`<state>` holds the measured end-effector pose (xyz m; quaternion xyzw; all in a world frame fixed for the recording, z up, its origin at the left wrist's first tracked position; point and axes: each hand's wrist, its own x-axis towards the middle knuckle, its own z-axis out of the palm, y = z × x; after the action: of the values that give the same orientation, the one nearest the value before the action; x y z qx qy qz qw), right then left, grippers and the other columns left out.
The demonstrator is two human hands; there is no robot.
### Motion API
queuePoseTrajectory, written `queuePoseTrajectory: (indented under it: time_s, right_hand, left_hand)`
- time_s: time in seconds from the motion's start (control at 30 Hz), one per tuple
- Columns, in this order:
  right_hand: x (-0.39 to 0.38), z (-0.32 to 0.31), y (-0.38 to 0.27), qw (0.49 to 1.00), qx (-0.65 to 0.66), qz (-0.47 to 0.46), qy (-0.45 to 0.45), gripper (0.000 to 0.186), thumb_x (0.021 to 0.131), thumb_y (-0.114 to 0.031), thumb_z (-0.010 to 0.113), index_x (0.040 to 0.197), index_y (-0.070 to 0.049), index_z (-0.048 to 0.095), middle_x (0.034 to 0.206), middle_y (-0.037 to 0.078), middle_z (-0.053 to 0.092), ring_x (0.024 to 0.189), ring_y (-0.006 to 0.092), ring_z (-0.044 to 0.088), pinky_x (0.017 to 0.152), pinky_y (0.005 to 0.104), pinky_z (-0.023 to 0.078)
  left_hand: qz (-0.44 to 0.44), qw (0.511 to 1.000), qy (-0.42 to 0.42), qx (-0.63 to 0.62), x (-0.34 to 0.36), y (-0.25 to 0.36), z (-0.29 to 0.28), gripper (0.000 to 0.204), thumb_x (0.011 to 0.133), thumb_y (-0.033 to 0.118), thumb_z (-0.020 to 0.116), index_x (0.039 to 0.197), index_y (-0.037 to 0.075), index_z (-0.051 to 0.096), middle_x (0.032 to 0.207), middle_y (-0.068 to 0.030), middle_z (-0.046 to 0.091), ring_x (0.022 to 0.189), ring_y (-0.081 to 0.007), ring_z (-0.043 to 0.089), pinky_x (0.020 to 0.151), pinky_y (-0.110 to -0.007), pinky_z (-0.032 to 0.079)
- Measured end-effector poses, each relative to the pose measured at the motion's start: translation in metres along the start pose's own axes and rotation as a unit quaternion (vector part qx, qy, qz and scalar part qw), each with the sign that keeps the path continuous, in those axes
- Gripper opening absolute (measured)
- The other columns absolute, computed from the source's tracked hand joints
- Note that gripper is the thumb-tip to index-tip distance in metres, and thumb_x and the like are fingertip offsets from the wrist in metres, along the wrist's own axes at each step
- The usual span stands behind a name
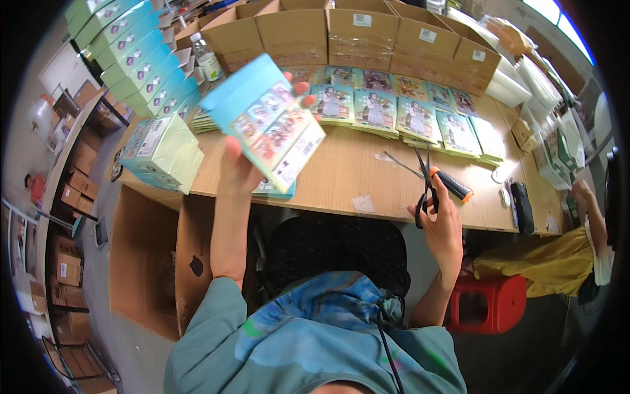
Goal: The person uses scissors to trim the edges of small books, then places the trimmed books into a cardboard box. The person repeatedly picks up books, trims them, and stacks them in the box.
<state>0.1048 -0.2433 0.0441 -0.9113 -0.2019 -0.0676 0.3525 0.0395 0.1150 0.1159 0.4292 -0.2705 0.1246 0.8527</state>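
My left hand (237, 169) is raised above the table's left part, closed round a light blue and pale yellow printed box (275, 125). The box tilts, with small colourful pictures on the side facing me. Fingertips wrap its far right edge; the thumb is on the near left. My right hand (443, 230) has its fingers in the handles of black scissors (430, 177), over the table's front edge. The blades point away from me, slightly apart. Just right of them lies an orange and black utility knife (455, 184). Under the raised box, a blue printed piece (282, 190) lies at the table edge.
Several stacks of printed packs (374, 108) line the table (335, 164), with open cardboard boxes (292, 36) behind. Green-blue boxes (141, 72) tower at left. A bottle (209, 62) stands nearby. A black pouch (522, 207) lies right. Another person (545, 259) is near a red stool (495, 302).
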Motion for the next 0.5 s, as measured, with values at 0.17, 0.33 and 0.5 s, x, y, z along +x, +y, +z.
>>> queuePoseTrajectory:
  time_s: [0.17,0.33,0.5]
  right_hand:
    - [-0.003,-0.006,-0.004,0.998,0.059,0.036,-0.002,0.082,0.085,-0.025,0.088,0.154,-0.006,0.048,0.078,0.005,0.051,0.069,0.0194,0.051,0.063,0.0378,0.046]
    - [-0.002,-0.008,-0.004,0.997,0.046,-0.049,0.026,0.079,0.085,-0.024,0.088,0.152,-0.006,0.050,0.083,0.009,0.057,0.069,0.0217,0.054,0.065,0.0380,0.049]
    - [-0.014,-0.011,-0.034,0.961,0.239,-0.074,-0.121,0.072,0.085,0.013,0.071,0.152,-0.004,0.048,0.099,0.006,0.062,0.078,0.0136,0.059,0.065,0.0240,0.049]
  left_hand:
    - [-0.037,0.955,0.057,0.289,-0.001,-0.037,0.000,0.124,0.070,0.047,0.096,0.164,0.004,0.027,0.155,-0.0174,0.048,0.149,-0.0313,0.042,0.123,-0.051,0.035]
    - [-0.229,0.776,-0.025,0.587,-0.014,-0.091,0.001,0.139,0.070,0.039,0.099,0.168,0.005,0.007,0.161,-0.0201,0.036,0.152,-0.0326,0.035,0.125,-0.047,0.031]
    - [-0.083,0.773,0.045,0.627,-0.013,-0.076,0.020,0.141,0.067,0.030,0.101,0.169,0.007,0.007,0.161,-0.0256,0.029,0.146,-0.0390,0.037,0.121,-0.048,0.036]
